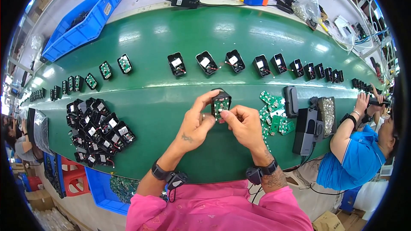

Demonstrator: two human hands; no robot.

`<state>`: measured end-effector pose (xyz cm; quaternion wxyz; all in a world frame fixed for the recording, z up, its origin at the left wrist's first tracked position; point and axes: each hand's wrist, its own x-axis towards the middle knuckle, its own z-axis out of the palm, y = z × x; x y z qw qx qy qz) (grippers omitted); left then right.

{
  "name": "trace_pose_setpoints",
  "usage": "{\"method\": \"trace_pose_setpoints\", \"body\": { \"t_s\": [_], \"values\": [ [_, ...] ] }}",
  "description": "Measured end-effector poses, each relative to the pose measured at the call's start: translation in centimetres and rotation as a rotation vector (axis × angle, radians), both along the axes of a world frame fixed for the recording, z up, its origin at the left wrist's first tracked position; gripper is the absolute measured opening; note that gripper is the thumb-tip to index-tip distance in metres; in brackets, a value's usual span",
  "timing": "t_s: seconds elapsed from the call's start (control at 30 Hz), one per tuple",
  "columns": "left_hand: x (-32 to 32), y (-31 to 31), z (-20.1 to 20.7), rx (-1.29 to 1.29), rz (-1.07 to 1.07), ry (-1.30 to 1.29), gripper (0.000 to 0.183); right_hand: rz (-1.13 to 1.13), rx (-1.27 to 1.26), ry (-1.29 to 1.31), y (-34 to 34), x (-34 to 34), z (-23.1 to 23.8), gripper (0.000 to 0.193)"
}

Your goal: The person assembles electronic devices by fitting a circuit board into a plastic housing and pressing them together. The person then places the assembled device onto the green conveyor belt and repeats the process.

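Both my hands hold one small black plastic housing (221, 101) with a green circuit board seated in it, just above the green conveyor belt (171, 34). My left hand (195, 122) grips its left side with thumb and fingers. My right hand (245, 124) pinches its lower right edge. A loose pile of green circuit boards (274, 113) lies just right of my right hand. A heap of empty black housings with white parts (96, 130) lies to my left.
A row of black housings (233, 61) runs across the belt's far side. A black device (306, 130) and a tray of screws (328, 111) stand at right. A co-worker in a blue shirt (349, 162) works at right. A blue bin (81, 23) sits far left.
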<state>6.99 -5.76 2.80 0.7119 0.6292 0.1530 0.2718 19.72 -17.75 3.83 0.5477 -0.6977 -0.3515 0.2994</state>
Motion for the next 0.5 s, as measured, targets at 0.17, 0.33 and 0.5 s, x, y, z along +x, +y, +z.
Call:
{"method": "trace_pose_setpoints", "body": {
  "t_s": [0.17, 0.33, 0.5],
  "values": [
    [0.5, -0.8, -0.9, 0.001, 0.114, -0.009, 0.036, -0.045, 0.018, -0.155, 0.1, -0.8, -0.2, 0.028],
    [0.2, -0.5, -0.4, 0.106, 0.176, 0.06, 0.037, -0.081, 0.033, -0.346, 0.2, -0.9, -0.7, 0.025],
    [0.0, -0.5, -0.6, 0.341, 0.258, 0.083, 0.036, -0.095, -0.014, -0.369, 0.5, -1.1, -0.7, 0.02]
  ]
}}
